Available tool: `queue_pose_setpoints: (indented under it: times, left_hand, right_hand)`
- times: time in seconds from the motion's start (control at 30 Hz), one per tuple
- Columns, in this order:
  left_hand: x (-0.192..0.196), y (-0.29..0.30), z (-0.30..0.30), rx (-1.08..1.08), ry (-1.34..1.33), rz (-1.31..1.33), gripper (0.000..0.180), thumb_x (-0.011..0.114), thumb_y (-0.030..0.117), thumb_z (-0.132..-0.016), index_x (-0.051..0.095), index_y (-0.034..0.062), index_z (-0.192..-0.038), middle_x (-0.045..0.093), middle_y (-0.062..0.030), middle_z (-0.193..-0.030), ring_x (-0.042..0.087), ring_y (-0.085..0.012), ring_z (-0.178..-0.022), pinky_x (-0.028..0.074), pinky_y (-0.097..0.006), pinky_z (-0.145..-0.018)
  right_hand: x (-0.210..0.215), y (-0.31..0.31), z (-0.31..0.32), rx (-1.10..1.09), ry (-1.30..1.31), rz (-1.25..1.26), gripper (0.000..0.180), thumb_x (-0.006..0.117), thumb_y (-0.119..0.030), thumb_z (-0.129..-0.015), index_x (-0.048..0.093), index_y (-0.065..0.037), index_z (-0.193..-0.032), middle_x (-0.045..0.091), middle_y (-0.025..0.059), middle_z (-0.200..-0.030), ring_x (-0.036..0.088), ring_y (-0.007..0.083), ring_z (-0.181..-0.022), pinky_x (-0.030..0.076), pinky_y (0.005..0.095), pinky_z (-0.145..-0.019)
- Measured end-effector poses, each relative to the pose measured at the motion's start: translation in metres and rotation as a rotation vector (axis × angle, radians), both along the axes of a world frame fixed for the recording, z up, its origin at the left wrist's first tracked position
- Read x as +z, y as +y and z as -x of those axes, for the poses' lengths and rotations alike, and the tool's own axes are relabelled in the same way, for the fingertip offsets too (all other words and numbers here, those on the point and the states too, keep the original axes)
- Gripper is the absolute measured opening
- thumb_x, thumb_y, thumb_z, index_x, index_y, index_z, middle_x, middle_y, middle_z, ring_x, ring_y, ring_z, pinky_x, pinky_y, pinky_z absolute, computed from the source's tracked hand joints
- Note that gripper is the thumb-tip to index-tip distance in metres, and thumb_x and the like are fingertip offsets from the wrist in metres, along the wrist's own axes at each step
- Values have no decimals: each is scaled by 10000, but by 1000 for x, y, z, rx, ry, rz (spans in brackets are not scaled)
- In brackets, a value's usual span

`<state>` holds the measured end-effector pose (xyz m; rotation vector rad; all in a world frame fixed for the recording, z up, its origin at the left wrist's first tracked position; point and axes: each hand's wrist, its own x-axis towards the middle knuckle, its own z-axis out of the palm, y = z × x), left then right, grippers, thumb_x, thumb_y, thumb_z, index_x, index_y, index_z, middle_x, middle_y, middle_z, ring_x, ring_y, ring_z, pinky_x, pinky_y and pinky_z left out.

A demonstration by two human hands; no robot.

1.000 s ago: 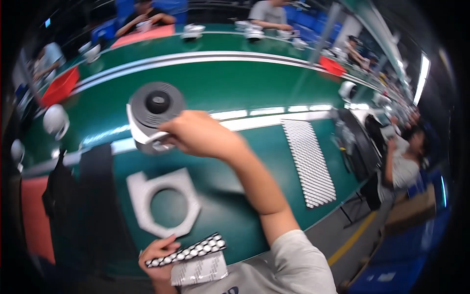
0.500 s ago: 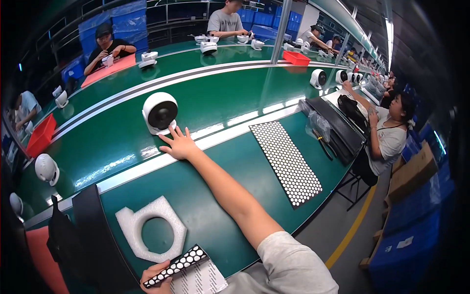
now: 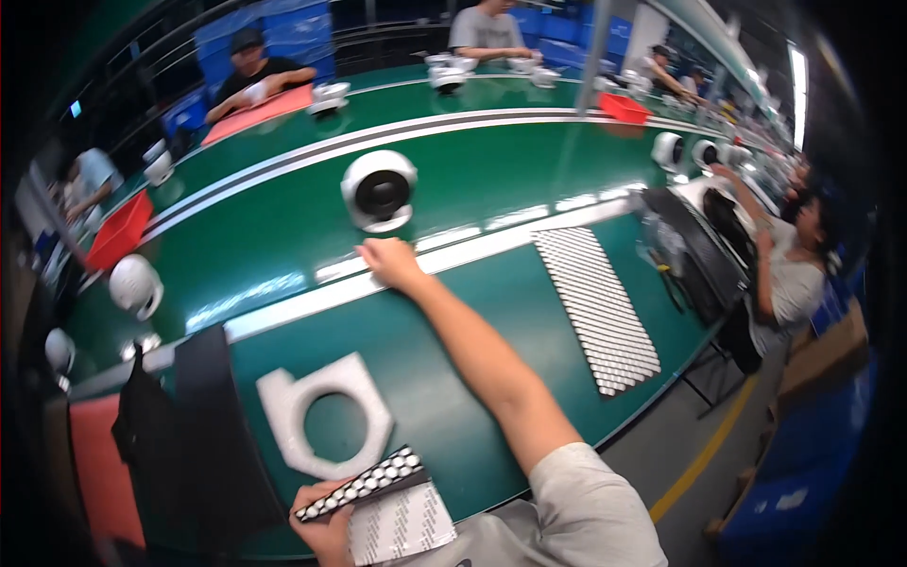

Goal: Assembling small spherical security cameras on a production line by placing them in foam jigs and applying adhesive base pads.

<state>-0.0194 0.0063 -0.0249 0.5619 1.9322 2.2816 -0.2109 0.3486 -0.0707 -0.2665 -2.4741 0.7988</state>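
The person seems to be finishing setting down a white round-headed device [image 3: 379, 192] with a dark circular face, which is standing upright on the green belt [image 3: 520, 175], and the next move calls for drawing the right hand [image 3: 389, 260] clear — its fingers are bunching narrow just beside the base, though blur leaves it unclear whether they are pinching anything. The left hand [image 3: 326, 529] is gripping a curled black sheet of white round pads [image 3: 364, 487] near the white foam ring [image 3: 283, 411]. Half a second ago the right fingers were spreading wide at the base; now they are gathering in.
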Motion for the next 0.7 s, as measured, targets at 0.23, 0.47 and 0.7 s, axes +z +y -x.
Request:
queue_pose_setpoints:
  times: [0.23,0.47,0.7]
  left_hand:
    - [14,1,-2,-119,-39,17,238,650,-100,-629,471,-31,-771,598,-218,-876,582,-281,-890,445,-367,-800]
    - [9,-7,-3,-163,-86,28,210,657,-34,-677,532,-34,-846,608,-158,-935,576,-186,-901,448,-294,-795]
    - [6,-9,3,-160,11,120,230,670,27,-687,529,-7,-866,625,-93,-883,588,-126,-817,454,-252,-720]
  right_hand:
    - [12,-8,-9,84,-6,-119,301,469,-319,-814,572,-82,-661,557,156,-608,545,338,-605,408,434,-532]
    - [46,-81,-13,958,-443,858,188,562,-232,-797,553,-45,-805,555,23,-650,514,80,-552,394,189,-486]
    - [45,-148,-28,920,-440,185,146,668,-134,-678,584,-29,-733,547,35,-579,487,102,-517,397,245,-507]
